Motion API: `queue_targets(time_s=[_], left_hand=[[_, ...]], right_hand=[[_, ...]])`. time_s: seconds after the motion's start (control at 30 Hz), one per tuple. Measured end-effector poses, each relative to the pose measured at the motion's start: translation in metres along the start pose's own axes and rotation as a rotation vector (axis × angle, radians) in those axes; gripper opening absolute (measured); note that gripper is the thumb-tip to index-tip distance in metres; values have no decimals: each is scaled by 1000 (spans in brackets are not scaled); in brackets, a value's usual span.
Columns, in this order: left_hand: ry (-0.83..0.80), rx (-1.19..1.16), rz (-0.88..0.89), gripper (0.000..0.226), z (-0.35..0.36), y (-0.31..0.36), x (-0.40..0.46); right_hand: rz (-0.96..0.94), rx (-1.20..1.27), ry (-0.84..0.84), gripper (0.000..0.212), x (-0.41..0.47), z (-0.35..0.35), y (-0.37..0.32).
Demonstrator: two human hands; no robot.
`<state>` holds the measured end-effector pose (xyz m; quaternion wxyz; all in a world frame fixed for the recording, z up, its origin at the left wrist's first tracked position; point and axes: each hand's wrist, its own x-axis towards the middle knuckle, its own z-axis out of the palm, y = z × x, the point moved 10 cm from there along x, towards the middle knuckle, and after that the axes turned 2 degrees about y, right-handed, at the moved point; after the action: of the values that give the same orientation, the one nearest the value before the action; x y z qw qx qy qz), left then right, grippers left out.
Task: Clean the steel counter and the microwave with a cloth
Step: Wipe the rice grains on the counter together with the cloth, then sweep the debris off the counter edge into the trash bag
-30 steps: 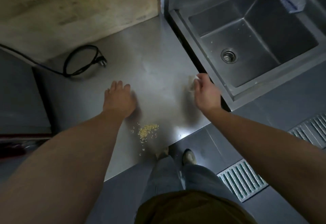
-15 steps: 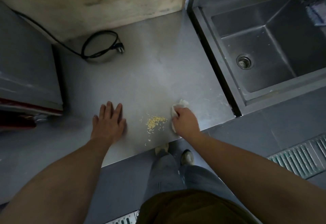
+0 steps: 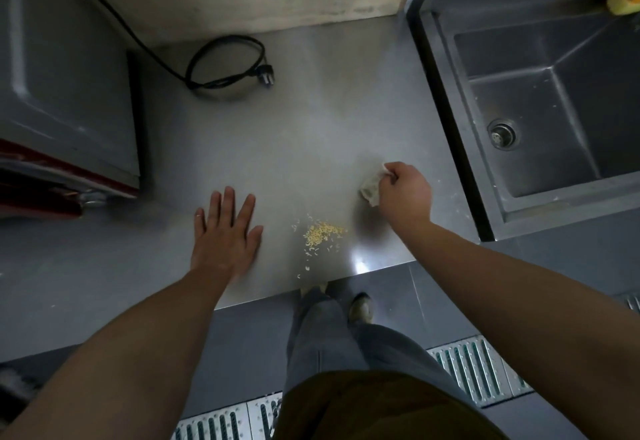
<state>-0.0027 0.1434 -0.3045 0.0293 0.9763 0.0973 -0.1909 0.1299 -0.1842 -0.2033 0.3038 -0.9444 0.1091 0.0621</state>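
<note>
The steel counter [image 3: 294,135] fills the middle of the view. My right hand [image 3: 405,195] grips a crumpled pale cloth [image 3: 372,187] on the counter, near its right side. A small heap of yellowish crumbs [image 3: 322,233] lies between my hands, close to the front edge. My left hand [image 3: 225,235] rests flat on the counter with fingers spread, left of the crumbs. The grey microwave [image 3: 65,86] stands at the left, with its red-trimmed front partly visible.
A black power cord with its plug [image 3: 228,62] lies coiled at the back of the counter. A steel sink [image 3: 540,93] adjoins on the right, with a yellow object [image 3: 623,0] at its far corner. Floor drain grates [image 3: 478,370] run below beside my feet.
My right hand with the cloth has moved back from the front edge, up and to the right of the crumbs. My left hand stays flat on the counter. The view shifted.
</note>
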Motion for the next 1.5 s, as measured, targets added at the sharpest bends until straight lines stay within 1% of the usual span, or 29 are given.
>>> queue_targets(time_s=[0.1,0.2,0.27,0.33,0.4,0.53,0.6,0.67,0.73,0.87,0.97,1.03,1.1,1.2,1.3,1.4,1.5], left_hand=[[11,10,-1,65,1,0,0],[9,12,-2,65,2,-1,1],[16,8,2,65,2,-1,1],[17,8,4,65,2,0,1],[0,16,4,65,3,-1,0],[-69,4,15,67,1,2,0],[-106,13,26,67,-2,3,1],[-78,34,44,64,-16,2,5],[16,43,82,56,-43,4,13],[200,0,281,54,-96,47,36],[263,-29,437,41,-129,106,59],[291,-28,519,42,-150,156,71],[305,-31,600,45,-166,211,72],[283,-10,748,46,-170,299,54],[188,89,890,49,-153,381,25],[133,140,990,50,-134,451,-12],[74,225,1093,45,-105,508,-54]], right_hand=[[-85,-26,-102,34,2,29,-18],[-161,-99,-289,36,-7,74,-41],[-223,-153,-396,40,-19,100,-59],[-307,-215,-465,47,-31,116,-75],[-414,-276,-562,49,-49,128,-86],[-693,-423,-758,48,-85,149,-92],[-715,-454,-834,43,-89,150,-89],[-684,-426,-871,37,-85,140,-93],[-626,-331,-796,34,-67,117,-100],[-402,-143,-486,36,5,39,-89],[-240,-110,-305,30,49,-37,-50],[-129,-104,-181,26,65,-91,-10],[-13,-113,-87,27,69,-140,38],[142,-165,-16,25,50,-201,118],[304,-189,3,25,9,-242,203],[450,-191,4,26,-37,-265,284],[556,-192,-28,26,-77,-271,353]])
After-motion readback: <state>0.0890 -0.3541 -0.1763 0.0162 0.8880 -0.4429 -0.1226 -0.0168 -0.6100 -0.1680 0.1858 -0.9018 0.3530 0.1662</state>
